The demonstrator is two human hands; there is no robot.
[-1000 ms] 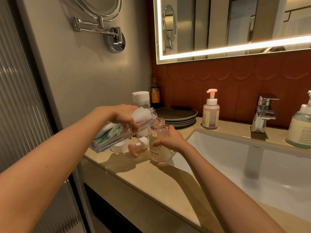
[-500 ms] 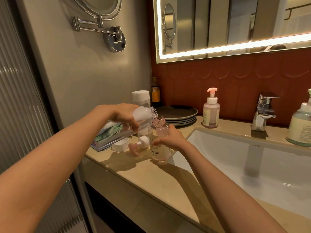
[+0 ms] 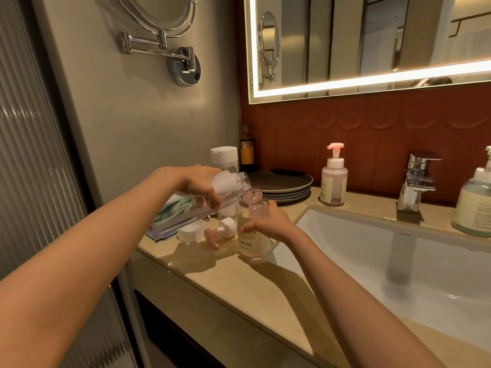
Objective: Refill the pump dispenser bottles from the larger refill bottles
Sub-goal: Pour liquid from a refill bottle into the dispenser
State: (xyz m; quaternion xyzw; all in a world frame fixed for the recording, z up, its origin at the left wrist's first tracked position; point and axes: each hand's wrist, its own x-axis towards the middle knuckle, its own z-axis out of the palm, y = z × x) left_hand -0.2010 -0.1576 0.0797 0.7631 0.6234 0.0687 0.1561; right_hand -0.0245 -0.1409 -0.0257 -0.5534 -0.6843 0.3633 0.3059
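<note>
Just left of the sink [image 3: 372, 251], the bottle [image 3: 251, 235] stands upright on the counter [image 3: 239, 282] with its neck open, and the right hand [image 3: 268, 225] is wrapped around its side. Farther left of the sink, the left hand [image 3: 198, 181] grips the refill [image 3: 229, 181], which is tilted nearly flat with its open mouth just above the bottle's neck. The pump [image 3: 221, 231] and a white cap [image 3: 190, 231] lie left of the sink beside the bottle.

Bathroom: sink [image 3: 345, 251], faucet [image 3: 417, 179], lit mirror [image 3: 372, 43]
</note>
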